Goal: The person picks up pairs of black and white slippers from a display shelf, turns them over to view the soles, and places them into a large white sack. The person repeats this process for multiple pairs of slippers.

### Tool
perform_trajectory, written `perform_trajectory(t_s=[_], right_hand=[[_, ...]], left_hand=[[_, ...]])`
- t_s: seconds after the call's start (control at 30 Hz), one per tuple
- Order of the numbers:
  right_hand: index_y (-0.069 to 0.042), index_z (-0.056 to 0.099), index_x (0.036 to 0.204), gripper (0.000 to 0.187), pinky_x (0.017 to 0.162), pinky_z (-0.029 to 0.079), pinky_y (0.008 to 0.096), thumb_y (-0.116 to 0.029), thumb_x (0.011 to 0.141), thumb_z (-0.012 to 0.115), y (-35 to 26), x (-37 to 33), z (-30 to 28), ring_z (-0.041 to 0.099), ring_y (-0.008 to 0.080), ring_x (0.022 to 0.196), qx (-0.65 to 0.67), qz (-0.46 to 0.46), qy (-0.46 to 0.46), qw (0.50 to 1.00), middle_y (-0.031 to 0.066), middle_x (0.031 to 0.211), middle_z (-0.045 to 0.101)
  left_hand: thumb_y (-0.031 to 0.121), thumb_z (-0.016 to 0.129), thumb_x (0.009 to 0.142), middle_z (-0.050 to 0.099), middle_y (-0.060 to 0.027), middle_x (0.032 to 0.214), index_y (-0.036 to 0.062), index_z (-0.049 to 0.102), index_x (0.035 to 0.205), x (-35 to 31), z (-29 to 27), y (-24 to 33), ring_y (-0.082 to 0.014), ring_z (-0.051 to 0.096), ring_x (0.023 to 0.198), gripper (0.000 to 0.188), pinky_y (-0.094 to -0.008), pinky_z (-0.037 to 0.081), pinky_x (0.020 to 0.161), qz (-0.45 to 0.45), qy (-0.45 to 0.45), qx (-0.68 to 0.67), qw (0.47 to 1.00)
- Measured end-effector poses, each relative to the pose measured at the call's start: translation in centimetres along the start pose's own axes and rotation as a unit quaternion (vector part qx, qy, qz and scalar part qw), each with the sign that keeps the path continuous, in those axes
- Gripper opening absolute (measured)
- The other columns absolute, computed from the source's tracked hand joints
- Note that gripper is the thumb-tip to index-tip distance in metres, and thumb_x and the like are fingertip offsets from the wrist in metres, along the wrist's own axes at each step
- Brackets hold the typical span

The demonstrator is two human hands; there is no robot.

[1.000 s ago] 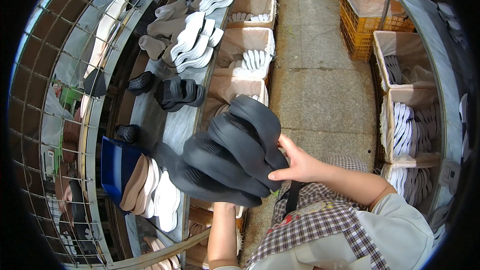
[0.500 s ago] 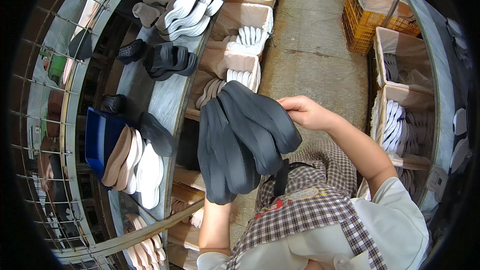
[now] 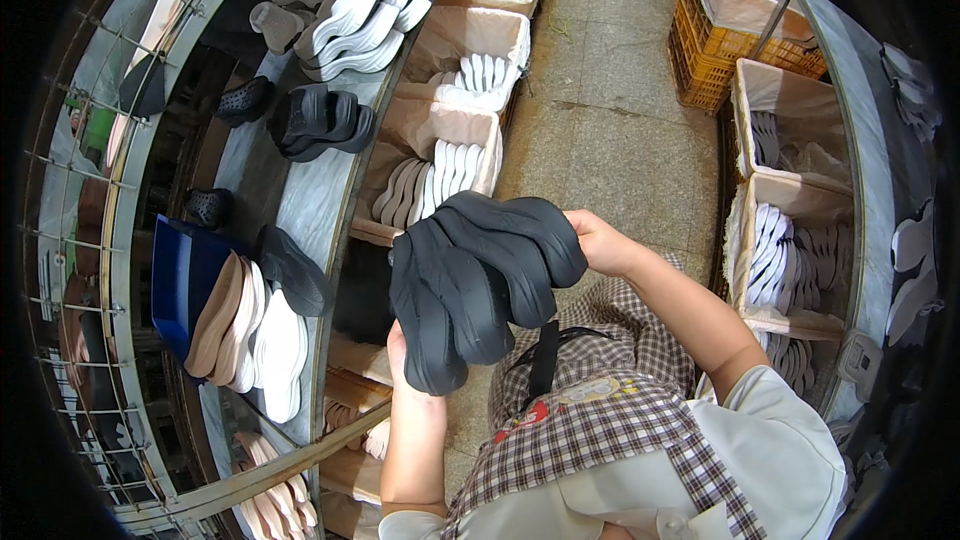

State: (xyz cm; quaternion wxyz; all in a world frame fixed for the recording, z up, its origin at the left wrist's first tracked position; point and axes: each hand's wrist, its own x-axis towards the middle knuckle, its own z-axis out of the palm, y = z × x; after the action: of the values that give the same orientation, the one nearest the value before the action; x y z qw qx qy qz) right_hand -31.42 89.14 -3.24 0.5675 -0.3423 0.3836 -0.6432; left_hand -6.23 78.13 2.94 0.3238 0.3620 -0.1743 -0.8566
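Observation:
Several black shoe soles (image 3: 455, 290), fanned and overlapping, are held in front of my body between both hands. At the near left end of the bundle, my left hand (image 3: 402, 355) grips it from beneath, most of its fingers hidden by the soles. My right hand (image 3: 600, 243) pinches the right end of the bundle, the fingertips tucked behind the outermost sole. On the bench to my left lie a loose dark sole (image 3: 292, 275), white soles (image 3: 281, 355) and brown soles (image 3: 217, 320) beside a blue bin (image 3: 180, 285).
Lined crates (image 3: 470, 125) of white and grey soles line the left bench's aisle side. More lined crates (image 3: 790, 190) and stacked orange crates (image 3: 700, 50) stand on the right. A wire-mesh rack (image 3: 115, 250) borders the far left; a metal bar (image 3: 280, 470) crosses at lower left.
The bundle has tilted and dropped slightly, its soles now more turned on edge. My right hand has moved a little lower with it, and the left thumb side now shows.

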Motion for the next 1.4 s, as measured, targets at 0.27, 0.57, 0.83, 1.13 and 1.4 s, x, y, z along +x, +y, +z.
perform_trajectory(t_s=[0.27, 0.57, 0.83, 1.13, 1.4], right_hand=[[0.004, 0.06, 0.112, 0.029, 0.085, 0.048, 0.0282, -0.014, 0.092, 0.053, -0.6, 0.2, 0.3, 0.061, 0.0147, 0.094, 0.17, 0.055, 0.008, 0.984, 0.0096, 0.105, 0.065], [0.003, 0.05, 0.116, 0.041, 0.096, 0.043, 0.0314, -0.018, 0.085, 0.067, -3.5, -0.9, 3.8, 0.054, 0.0177, 0.11, 0.048, 0.043, 0.014, 0.998, 0.0132, 0.127, 0.052], [-0.002, 0.033, 0.138, 0.068, 0.103, 0.036, 0.0362, -0.019, 0.081, 0.067, -4.7, -1.6, 8.3, 0.044, 0.0242, 0.123, 0.01, -0.052, 0.017, 0.998, 0.0187, 0.135, 0.041], [-0.004, 0.03, 0.139, 0.065, 0.087, 0.055, 0.0397, -0.018, 0.079, 0.053, -3.2, -1.8, 5.6, 0.063, 0.029, 0.103, 0.581, 0.053, 0.026, 0.812, 0.0193, 0.125, 0.053], [0.002, 0.024, 0.144, 0.076, 0.102, 0.041, 0.0366, -0.006, 0.075, 0.056, -2.4, -1.1, 7.6, 0.05, 0.0233, 0.122, 0.381, 0.028, -0.004, 0.924, 0.0184, 0.138, 0.043]], left_hand=[[0.022, 0.051, 0.09, 0.06, -0.0142, 0.116, -0.0027, 0.055, 0.117, -0.6, 0.3, -0.1, -0.0275, 0.057, 0.107, 0.037, -0.0406, 0.045, 0.095, -0.05, -0.013, -0.006, 0.999], [0.022, 0.056, 0.085, 0.06, -0.0186, 0.117, -0.0034, 0.055, 0.119, 1.0, -3.2, 1.3, -0.033, 0.058, 0.108, 0.043, -0.0468, 0.044, 0.097, -0.085, -0.097, 0.004, 0.992], [0.035, 0.048, 0.094, 0.048, -0.0153, 0.132, 0.0026, 0.038, 0.136, 0.7, 1.8, -0.8, -0.0289, 0.049, 0.118, 0.054, -0.0387, 0.043, 0.098, 0.103, -0.065, 0.246, 0.961], [0.036, 0.079, 0.071, 0.051, -0.0096, 0.135, 0.0298, -0.002, 0.149, 5.6, -4.0, 0.4, -0.0328, 0.059, 0.109, 0.112, -0.0453, 0.055, 0.081, -0.051, -0.507, -0.199, 0.837], [0.034, 0.069, 0.08, 0.048, -0.0117, 0.135, 0.0175, 0.016, 0.148, 4.1, -3.8, 0.2, -0.0298, 0.06, 0.097, 0.088, -0.0421, 0.055, 0.072, -0.019, -0.407, -0.131, 0.904]])
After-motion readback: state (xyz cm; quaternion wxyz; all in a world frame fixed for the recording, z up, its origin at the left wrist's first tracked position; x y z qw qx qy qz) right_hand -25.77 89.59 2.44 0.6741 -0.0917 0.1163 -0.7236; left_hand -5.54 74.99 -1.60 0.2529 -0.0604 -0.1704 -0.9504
